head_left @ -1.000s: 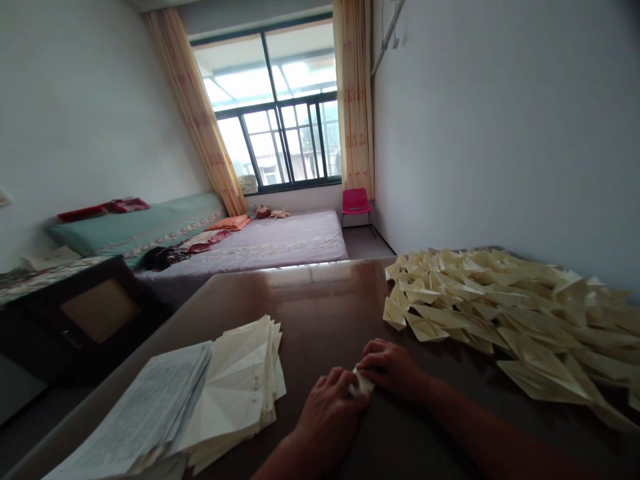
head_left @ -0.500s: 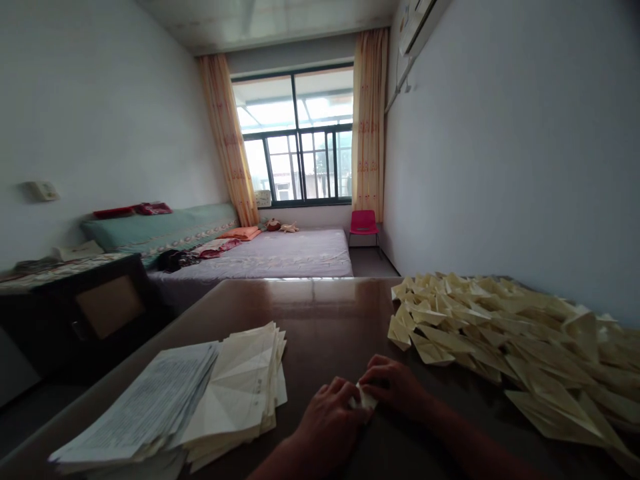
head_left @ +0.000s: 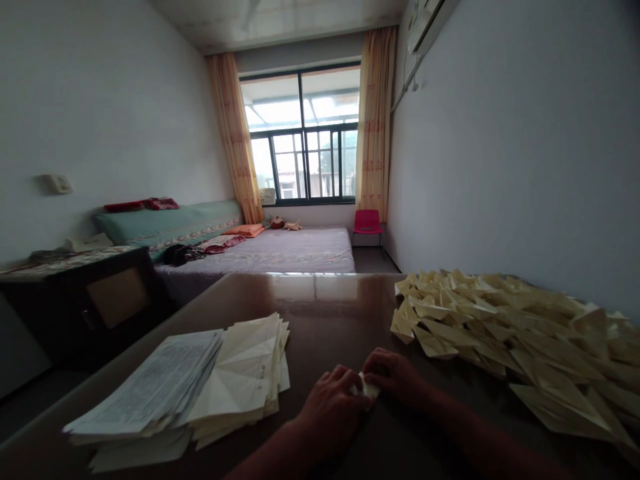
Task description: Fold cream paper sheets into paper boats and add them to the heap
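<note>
Between my two hands, low on the dark table, is a small piece of folded paper, pale cream and mostly covered by fingers. My left hand is closed on its left side, with the fingers bent over it. My right hand grips its far right edge, fingers curled together. To the left lies a stack of creased cream sheets, overlapping a stack of printed white sheets. A big heap of folded paper shapes spreads over the right side of the table.
The brown glossy table reaches toward a bed with a lilac cover. A dark cabinet stands at the left. A pink chair is by the window. A wall runs along the right.
The view has shifted slightly, so the room and papers sit a little to the right. Both hands stay on the small folded paper, with only slight finger movement.
</note>
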`<move>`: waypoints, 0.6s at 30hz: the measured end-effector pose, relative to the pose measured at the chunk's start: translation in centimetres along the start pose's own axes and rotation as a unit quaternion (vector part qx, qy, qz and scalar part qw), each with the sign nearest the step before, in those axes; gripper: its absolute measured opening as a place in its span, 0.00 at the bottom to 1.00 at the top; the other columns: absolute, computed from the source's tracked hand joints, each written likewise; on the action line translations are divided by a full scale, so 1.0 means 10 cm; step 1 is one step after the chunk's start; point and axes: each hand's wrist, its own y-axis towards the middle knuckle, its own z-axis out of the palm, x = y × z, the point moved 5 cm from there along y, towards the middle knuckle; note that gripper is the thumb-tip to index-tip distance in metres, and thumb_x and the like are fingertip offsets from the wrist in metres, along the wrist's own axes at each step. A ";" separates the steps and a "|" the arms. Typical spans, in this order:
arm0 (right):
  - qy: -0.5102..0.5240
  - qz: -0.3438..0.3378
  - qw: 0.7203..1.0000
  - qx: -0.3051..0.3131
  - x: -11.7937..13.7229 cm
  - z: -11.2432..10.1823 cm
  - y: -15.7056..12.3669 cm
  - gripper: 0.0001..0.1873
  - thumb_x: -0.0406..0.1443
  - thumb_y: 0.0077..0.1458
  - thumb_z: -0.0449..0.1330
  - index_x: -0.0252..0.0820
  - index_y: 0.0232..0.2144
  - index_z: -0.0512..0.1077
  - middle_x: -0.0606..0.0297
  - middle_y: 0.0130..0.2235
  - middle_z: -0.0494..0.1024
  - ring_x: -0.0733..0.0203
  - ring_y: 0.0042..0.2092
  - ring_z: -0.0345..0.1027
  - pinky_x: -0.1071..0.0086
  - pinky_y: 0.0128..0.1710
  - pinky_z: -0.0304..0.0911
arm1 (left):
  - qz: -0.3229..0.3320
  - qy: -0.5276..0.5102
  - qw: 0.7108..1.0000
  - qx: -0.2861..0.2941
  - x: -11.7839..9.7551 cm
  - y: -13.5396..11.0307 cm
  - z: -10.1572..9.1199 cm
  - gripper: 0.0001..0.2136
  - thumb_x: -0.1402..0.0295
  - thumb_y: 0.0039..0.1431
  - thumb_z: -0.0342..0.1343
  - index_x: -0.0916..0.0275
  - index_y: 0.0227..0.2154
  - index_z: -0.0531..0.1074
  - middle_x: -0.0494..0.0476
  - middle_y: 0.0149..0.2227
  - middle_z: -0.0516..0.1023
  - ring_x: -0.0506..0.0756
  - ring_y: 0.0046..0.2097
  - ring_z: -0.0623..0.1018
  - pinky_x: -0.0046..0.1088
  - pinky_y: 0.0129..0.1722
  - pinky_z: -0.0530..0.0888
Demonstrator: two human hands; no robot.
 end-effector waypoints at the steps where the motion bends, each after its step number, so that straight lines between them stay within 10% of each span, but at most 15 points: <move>1: -0.002 0.000 1.000 0.001 0.00 0.01 0.00 0.06 0.37 0.50 0.62 0.42 0.31 0.77 0.66 0.32 0.74 0.63 0.33 0.67 0.71 0.34 0.60 | 0.001 0.001 1.000 -0.001 0.01 0.00 0.00 0.13 0.66 0.60 0.52 0.43 0.45 0.71 0.49 0.44 0.72 0.56 0.46 0.69 0.33 0.42 0.68; 18: -0.033 0.061 0.997 -0.017 0.00 0.03 0.02 0.08 0.41 0.50 0.62 0.42 0.27 0.76 0.66 0.30 0.74 0.64 0.31 0.66 0.72 0.31 0.56 | 0.044 0.059 0.997 -0.008 0.10 0.00 0.17 0.13 0.57 0.60 0.54 0.41 0.48 0.68 0.48 0.43 0.72 0.56 0.44 0.69 0.30 0.35 0.64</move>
